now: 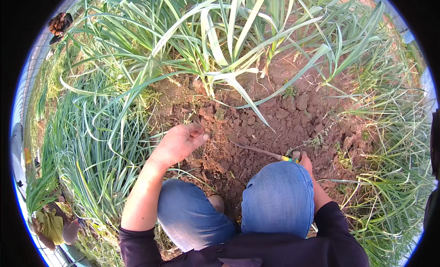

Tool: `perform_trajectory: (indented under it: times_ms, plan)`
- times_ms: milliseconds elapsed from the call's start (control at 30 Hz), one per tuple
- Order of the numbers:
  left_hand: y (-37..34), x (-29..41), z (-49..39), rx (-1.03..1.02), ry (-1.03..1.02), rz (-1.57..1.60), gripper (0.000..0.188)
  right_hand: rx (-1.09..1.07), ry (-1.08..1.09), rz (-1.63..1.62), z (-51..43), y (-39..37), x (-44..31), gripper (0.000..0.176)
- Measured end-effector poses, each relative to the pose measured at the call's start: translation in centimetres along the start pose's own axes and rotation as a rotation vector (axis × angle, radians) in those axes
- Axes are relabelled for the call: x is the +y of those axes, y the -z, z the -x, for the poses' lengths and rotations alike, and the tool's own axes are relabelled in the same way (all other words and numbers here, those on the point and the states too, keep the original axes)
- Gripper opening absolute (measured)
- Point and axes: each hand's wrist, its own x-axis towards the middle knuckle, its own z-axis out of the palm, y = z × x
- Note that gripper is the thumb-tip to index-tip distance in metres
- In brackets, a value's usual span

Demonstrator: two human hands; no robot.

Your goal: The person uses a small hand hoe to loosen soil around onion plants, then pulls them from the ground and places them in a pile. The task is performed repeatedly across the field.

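Observation:
Over loose reddish-brown soil (pixel 261 129), my left hand (pixel 184 139) is raised with its fingers curled and the thumb near the fingertips; whether something small is between them cannot be told. My right hand (pixel 304 161), partly behind my right knee, is closed around the yellow and green handle (pixel 288 159) of a hand tool. Its thin, slightly curved metal blade (pixel 254 148) points left, low over the soil. Beyond my hands stands a clump of long-leaved green plants (pixel 208 72), like leeks, rooted in the ground, with one bent leaf hanging towards the soil.
Dense grass-like green plants (pixel 92 139) lie to the left, and more (pixel 392 157) grow on the right. My jeans-clad knees (pixel 278 194) are close below my hands. Another person (pixel 51 225) is at the lower left edge, beside green leaves. A second person (pixel 59 25) appears at the upper left.

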Motion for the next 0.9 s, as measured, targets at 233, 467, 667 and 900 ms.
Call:
perform_trajectory:
  times_ms: [233, 467, 667, 900]
  plan:
    - [-3.7, -0.4, -10.2, -0.032, 0.010, -0.241, 0.040, -0.567, 0.211, -0.450, -0.1, 6.7, -6.4, 0.041]
    - [-11.8, 4.3, -18.8, 0.077, -0.252, -0.136, 0.091, -0.360, 0.214, -0.406, 0.5, 22.0, -5.7, 0.034]
    - [-14.5, 12.5, -24.1, -0.216, 0.038, 0.323, 0.030, -0.059, -0.052, -0.401, -0.1, 27.8, -3.6, 0.026]
    - [-4.9, 18.2, -19.1, 0.889, -0.474, -0.298, 0.068, -0.268, -0.030, -0.124, -10.8, 30.8, -6.0, 0.023]
